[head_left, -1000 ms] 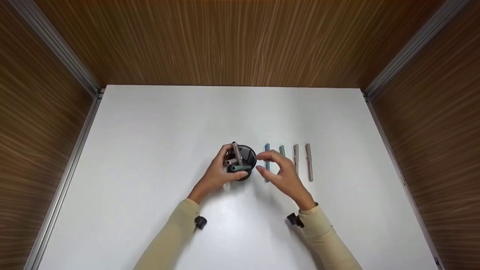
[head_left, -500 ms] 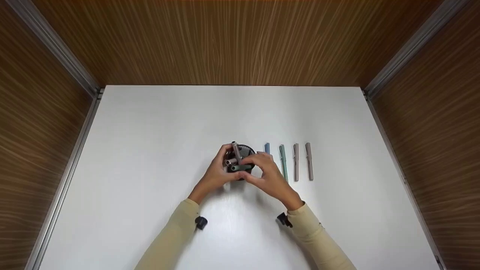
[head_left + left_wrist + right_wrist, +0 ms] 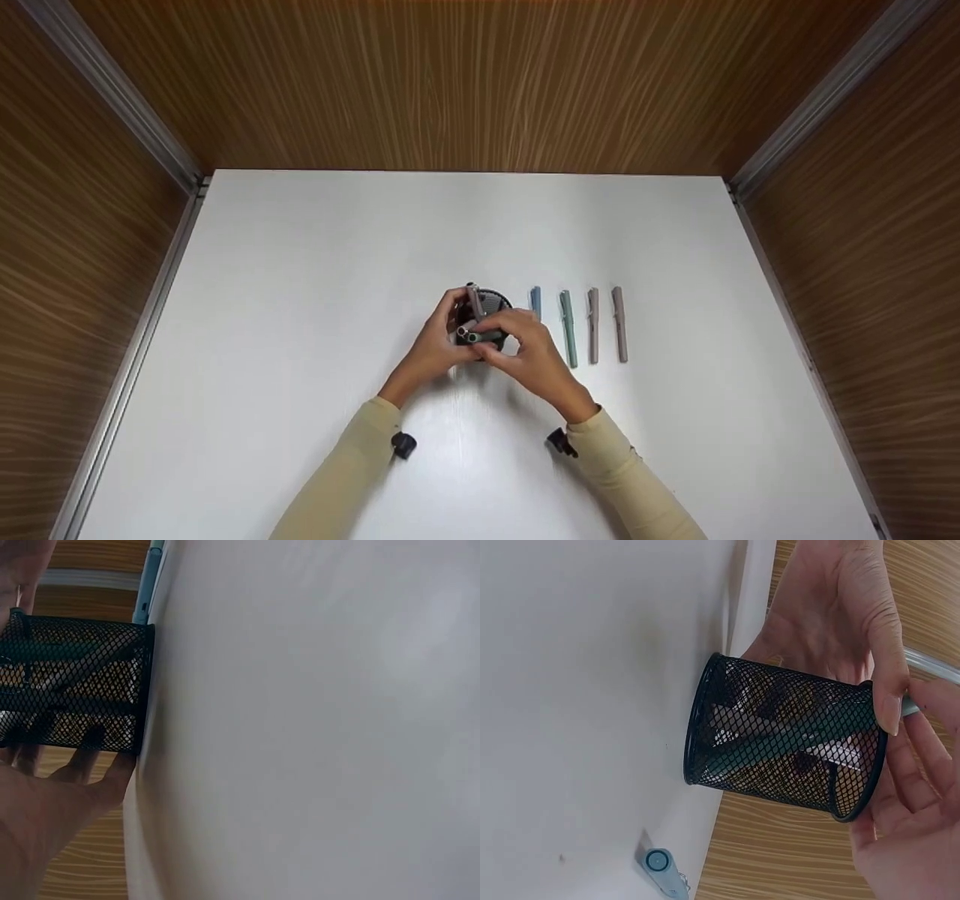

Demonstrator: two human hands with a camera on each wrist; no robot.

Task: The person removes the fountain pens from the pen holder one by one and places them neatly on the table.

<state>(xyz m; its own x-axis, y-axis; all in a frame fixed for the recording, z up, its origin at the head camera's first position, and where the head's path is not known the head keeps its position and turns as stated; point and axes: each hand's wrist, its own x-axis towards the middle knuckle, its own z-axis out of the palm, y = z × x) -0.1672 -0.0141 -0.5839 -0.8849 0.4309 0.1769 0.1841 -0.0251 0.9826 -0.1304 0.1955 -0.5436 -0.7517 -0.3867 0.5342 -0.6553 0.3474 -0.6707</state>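
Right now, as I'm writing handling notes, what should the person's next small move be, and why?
Probably a gentle upward pull on the green pen in the black mesh cup: the right hand seems to pinch the pen's upper end, the left hand grips the cup, and other pens sit close beside it.

Legible text: none. No label, brand, number or sign can be read in the head, left wrist or right wrist view.
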